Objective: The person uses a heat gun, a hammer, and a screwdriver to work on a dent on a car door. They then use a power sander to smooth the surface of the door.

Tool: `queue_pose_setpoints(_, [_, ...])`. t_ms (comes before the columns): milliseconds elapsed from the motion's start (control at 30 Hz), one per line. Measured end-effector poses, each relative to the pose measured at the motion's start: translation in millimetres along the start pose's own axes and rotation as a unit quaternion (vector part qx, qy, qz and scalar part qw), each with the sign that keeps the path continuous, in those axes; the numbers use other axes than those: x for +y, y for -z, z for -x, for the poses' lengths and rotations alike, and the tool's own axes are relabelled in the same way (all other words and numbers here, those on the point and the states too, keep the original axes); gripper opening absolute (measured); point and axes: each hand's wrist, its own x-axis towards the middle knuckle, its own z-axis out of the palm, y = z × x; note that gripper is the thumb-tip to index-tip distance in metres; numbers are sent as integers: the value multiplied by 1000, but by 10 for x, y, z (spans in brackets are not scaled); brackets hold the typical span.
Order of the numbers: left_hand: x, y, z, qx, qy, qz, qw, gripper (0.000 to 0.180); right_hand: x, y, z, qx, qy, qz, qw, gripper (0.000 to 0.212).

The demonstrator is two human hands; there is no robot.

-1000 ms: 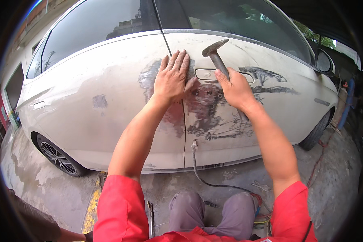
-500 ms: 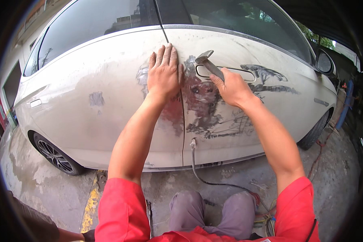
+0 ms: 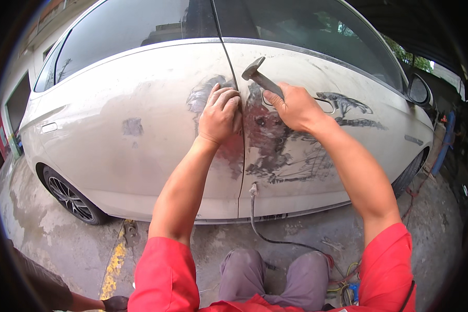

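Note:
My right hand (image 3: 295,106) is closed around the handle of a hammer (image 3: 268,83). The hammer's metal head (image 3: 253,68) is raised at the upper left, just right of the door seam and in front of the front door. Against the rear door's edge rests my left hand (image 3: 221,115), its fingers bent at the seam and its fingertips partly hidden; nothing shows in it. Both hands are at a white car (image 3: 156,151) whose doors bear a scraped patch (image 3: 268,138) of dark red and black, running below the front door handle (image 3: 325,105).
A cable (image 3: 253,213) with its end attached low on the front door runs down to the floor. Tangled hoses and cords (image 3: 348,286) lie by my right knee. At the lower left another person's dark-gloved hand (image 3: 115,303) shows. A blue cylinder (image 3: 444,143) stands at the far right.
My left hand has slid down a little from the upper seam, and its straight fingers have bent. The hammer stays in my right hand, with its head slightly farther left and higher relative to the door handle.

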Motion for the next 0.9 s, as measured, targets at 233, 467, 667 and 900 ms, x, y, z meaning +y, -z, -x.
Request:
queue_pose_setpoints(233, [25, 1, 171, 49, 49, -39, 997, 30, -4, -115, -68, 40, 40, -4, 998, 56])
queue_pose_setpoints(467, [65, -30, 177, 54, 67, -67, 994, 32, -33, -138, -38, 49, -4, 6, 999, 56])
queue_pose_setpoints(667, [-27, -81, 197, 134, 135, -10, 982, 33, 6, -209, 82, 45, -44, 46, 997, 53])
queue_pose_setpoints(900, [27, -31, 520, 106, 138, -125, 977, 41, 137, -428, 381, 49, 34, 102, 993, 50])
